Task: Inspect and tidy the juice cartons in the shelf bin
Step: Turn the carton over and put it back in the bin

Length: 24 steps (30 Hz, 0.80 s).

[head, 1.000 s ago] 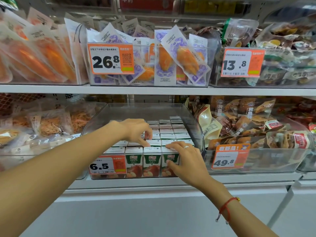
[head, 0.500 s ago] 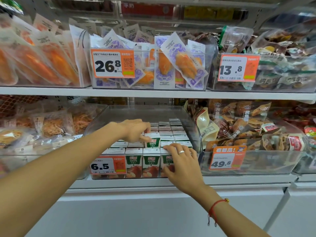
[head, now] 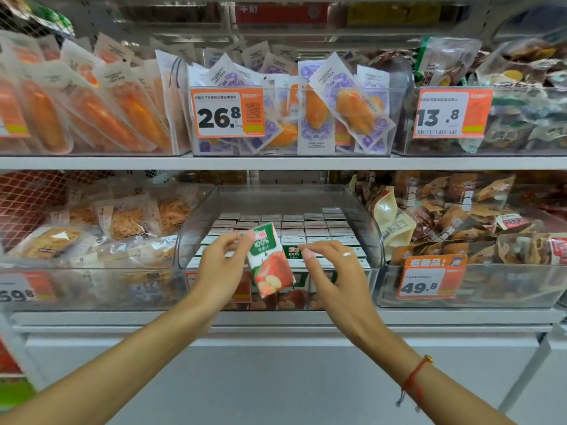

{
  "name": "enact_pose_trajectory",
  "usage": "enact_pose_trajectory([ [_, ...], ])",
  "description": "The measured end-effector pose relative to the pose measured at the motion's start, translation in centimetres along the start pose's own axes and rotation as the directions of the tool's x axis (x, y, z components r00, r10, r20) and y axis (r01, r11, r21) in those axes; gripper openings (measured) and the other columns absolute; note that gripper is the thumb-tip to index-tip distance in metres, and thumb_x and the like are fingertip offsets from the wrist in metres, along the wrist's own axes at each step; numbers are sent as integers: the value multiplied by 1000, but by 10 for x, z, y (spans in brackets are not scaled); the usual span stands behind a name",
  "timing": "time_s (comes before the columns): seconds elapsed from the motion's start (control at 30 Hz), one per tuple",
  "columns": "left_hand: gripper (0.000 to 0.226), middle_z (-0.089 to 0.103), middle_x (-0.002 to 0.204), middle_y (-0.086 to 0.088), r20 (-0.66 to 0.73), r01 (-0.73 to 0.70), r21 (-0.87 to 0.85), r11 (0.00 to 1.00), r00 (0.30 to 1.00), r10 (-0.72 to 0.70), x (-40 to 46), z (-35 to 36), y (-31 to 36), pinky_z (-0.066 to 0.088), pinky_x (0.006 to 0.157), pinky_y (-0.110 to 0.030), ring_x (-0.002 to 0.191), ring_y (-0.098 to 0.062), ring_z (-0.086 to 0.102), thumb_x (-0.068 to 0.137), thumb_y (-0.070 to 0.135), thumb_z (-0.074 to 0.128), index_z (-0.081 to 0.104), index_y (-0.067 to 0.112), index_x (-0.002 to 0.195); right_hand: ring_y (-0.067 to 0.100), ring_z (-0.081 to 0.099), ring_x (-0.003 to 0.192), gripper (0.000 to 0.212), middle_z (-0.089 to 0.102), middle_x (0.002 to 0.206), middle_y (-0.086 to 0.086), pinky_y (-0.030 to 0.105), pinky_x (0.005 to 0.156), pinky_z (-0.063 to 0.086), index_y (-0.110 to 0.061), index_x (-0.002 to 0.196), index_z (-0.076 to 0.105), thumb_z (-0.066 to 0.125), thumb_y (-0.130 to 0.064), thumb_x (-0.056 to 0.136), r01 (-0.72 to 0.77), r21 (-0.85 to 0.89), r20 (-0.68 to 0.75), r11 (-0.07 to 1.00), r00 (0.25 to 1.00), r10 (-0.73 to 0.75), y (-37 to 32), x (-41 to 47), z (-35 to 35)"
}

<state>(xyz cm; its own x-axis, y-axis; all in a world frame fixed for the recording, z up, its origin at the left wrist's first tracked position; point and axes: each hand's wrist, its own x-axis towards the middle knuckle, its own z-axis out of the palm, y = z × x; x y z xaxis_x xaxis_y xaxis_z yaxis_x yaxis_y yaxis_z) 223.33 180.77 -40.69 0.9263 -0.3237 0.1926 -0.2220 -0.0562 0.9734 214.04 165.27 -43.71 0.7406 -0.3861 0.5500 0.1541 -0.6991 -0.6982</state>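
A clear plastic bin [head: 365, 216] on the lower shelf holds several rows of small green-and-white juice cartons [head: 310, 230] standing upright. My left hand [head: 219, 268] pinches one carton [head: 270, 262] by its upper left corner and holds it tilted in front of the bin, its apple picture facing me. My right hand [head: 333, 271] hovers just right of that carton with fingers curled loosely, thumb and forefinger near each other above a second-row carton [head: 294, 253]. I cannot tell whether it touches anything.
Bins of snack packets flank the juice bin: noodle-like packs [head: 122, 219] on the left, brown pouches [head: 460, 216] on the right behind a 49.8 price tag [head: 431, 277]. The upper shelf [head: 276, 162] carries more packet bins close overhead.
My left hand has lifted one carton out of the bin and pulled it toward me, tilted. My right hand has come off the front-row cartons and risen beside the lifted carton.
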Motion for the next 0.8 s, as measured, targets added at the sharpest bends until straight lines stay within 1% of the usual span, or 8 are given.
enact_pose_trajectory([
  [0.07, 25, 75, 100, -5, 63, 142, -148, 979, 989, -134, -23, -8, -3, 58, 62, -21, 85, -13, 73, 97, 36, 53, 66, 16, 106, -5, 59, 98, 42, 66, 98, -22, 12, 80, 48, -40, 100, 67, 37, -66, 86, -191, 290, 177, 938, 974, 144, -24, -8, 7],
  [0.17, 29, 77, 94, 0, 137, 180, -191, 965, 978, -155, -44, -17, -10, 56, 60, -16, 86, -10, 73, 94, 42, 55, 70, 20, 104, 1, 64, 97, 35, 69, 100, -15, 23, 88, 52, -38, 103, 65, 41, -61, 91, -364, 359, 412, 860, 888, 204, -36, -18, 23],
  [0.23, 31, 77, 95, 2, 158, 181, -205, 962, 976, -150, -50, -21, -17, 57, 65, -17, 89, -8, 73, 92, 45, 54, 72, 22, 103, 4, 63, 102, 27, 67, 107, -12, 28, 96, 50, -34, 110, 63, 50, -51, 93, -370, 321, 417, 872, 882, 221, -39, -20, 28],
  [0.33, 29, 77, 98, 4, 178, 206, -225, 952, 970, -168, -53, -25, -26, 57, 71, -19, 93, -5, 71, 93, 45, 54, 72, 24, 103, 7, 68, 94, 23, 72, 100, -4, 21, 84, 56, -27, 106, 69, 58, -42, 93, -390, 309, 446, 868, 865, 230, -39, -19, 32],
  [0.4, 27, 76, 100, 3, 200, 236, -246, 940, 961, -189, -54, -27, -31, 58, 72, -19, 95, -6, 71, 94, 42, 56, 72, 24, 106, 4, 68, 90, 18, 73, 96, -7, 17, 78, 56, -30, 102, 70, 58, -41, 93, -384, 293, 442, 875, 866, 233, -37, -20, 35],
  [0.53, 29, 74, 107, 5, 175, 250, -263, 932, 962, -209, -54, -28, -36, 59, 72, -22, 91, -4, 72, 89, 34, 67, 67, 23, 116, 7, 69, 92, 28, 72, 101, -5, 23, 78, 58, -27, 109, 69, 56, -46, 93, -451, 310, 404, 837, 859, 313, -33, -19, 39],
  [0.67, 20, 72, 104, 4, 195, 228, -258, 939, 964, -181, -56, -30, -38, 55, 62, -16, 84, -4, 73, 88, 29, 68, 66, 26, 108, 12, 69, 100, 31, 71, 110, -2, 33, 90, 56, -24, 114, 67, 56, -44, 93, -486, 324, 405, 812, 847, 345, -32, -17, 37],
  [0.8, 12, 73, 99, 9, 183, 186, -261, 947, 973, -141, -53, -34, -40, 56, 63, -15, 85, -2, 72, 89, 29, 68, 66, 32, 101, 16, 67, 109, 30, 71, 116, -4, 40, 100, 49, -27, 123, 63, 58, -34, 94, -551, 303, 584, 778, 752, 305, -28, -13, 25],
])
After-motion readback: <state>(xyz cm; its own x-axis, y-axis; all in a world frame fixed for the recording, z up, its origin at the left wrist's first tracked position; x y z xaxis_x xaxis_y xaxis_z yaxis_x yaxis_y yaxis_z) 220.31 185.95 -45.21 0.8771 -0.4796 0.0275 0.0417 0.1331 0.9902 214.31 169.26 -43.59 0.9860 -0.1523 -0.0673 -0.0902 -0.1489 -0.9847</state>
